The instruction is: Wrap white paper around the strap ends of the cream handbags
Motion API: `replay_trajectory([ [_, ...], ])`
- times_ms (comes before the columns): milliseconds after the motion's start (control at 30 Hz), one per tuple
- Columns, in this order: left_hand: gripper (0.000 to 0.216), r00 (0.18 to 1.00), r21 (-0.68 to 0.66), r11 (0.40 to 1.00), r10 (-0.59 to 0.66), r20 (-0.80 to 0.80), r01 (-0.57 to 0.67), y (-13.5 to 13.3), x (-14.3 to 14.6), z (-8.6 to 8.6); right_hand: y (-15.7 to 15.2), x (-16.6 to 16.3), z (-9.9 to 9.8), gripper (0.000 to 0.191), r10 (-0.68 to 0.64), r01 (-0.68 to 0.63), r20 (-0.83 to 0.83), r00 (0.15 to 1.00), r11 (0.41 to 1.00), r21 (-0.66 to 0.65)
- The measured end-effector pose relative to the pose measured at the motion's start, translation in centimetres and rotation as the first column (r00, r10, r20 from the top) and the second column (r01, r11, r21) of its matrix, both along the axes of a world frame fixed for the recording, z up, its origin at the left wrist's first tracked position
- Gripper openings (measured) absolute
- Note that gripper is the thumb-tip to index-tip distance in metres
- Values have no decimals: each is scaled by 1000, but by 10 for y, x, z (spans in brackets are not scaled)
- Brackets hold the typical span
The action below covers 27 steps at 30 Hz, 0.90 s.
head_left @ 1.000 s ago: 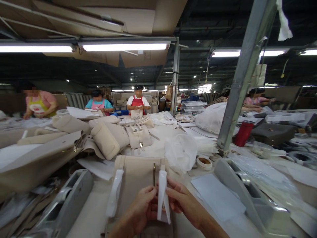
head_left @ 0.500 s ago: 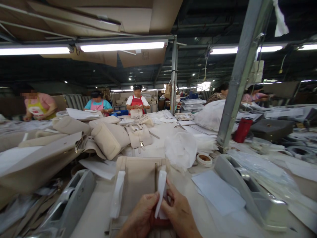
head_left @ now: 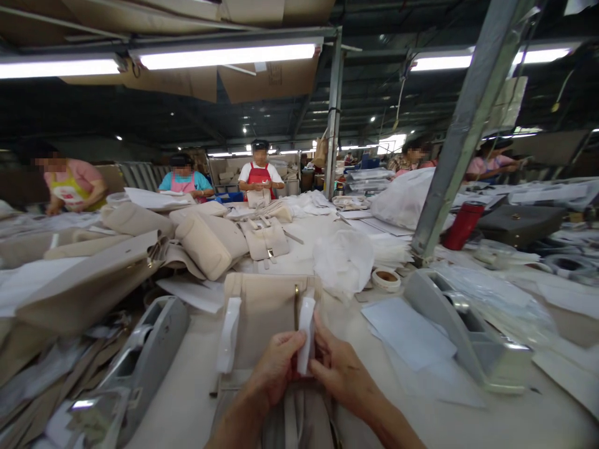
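A beige bag (head_left: 262,305) lies on the table straight in front of me, with a brass-coloured zip along its right part. White wrapping covers a strip on its left side (head_left: 229,335), and a second white wrapping (head_left: 306,333) runs along the right side. My left hand (head_left: 278,358) pinches that right wrapping from its left edge, thumb on top. From the other edge, my right hand (head_left: 334,362) closes its fingers on the same wrapping. Whatever lies inside the wrapping is hidden. Beige straps (head_left: 299,418) hang below, between my forearms.
Grey tape dispensers stand at left (head_left: 140,362) and right (head_left: 468,337). Beige bags (head_left: 210,243) pile up at the far left. A tape roll (head_left: 386,279), white sheets (head_left: 409,330), a red flask (head_left: 463,226) and a metal post (head_left: 463,137) are to the right. Co-workers stand beyond.
The view has tilted down a little, so the scene sits higher and more of my forearms shows. Both hands remain on the right wrapping, fingers slightly shifted.
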<state>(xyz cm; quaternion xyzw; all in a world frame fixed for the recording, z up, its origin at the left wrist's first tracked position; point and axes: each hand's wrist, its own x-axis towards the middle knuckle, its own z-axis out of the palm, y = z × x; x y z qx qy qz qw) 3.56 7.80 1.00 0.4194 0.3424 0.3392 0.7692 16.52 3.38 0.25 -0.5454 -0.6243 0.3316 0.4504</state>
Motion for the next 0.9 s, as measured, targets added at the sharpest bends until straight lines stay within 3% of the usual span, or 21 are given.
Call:
replay_trajectory([
  [167,51,993,82,993,91,-80,-84,3,2,-4,-1,-11,-4,74,-225,225,-33,974,974,17],
  [200,51,991,99,991,99,-90,-90,3,2,-3,-1,-12,-2,75,-213,212,-89,973,977,-19],
  [267,50,991,113,991,85,-103,-73,2,2,-1,-2,-9,4,79,-94,61,-261,961,990,-130],
  [367,50,992,124,991,60,-113,-45,-2,4,4,0,5,16,71,20,-156,-490,872,959,-238],
  [567,47,990,163,985,75,-117,-56,-5,5,7,23,3,12,51,-98,-19,-553,827,979,-203],
  [700,46,989,106,994,47,-141,-32,-3,2,7,29,-4,4,45,-135,36,-585,800,983,-178],
  [767,44,991,80,997,5,-136,6,-2,0,7,24,0,4,44,-97,-3,-610,786,987,-161],
  [833,44,992,65,998,-3,-125,11,-2,-1,8,15,6,6,47,12,-129,-636,771,982,-137],
  [900,45,993,55,998,3,-118,3,-2,-1,8,7,9,5,61,102,-243,-644,758,961,-133],
])
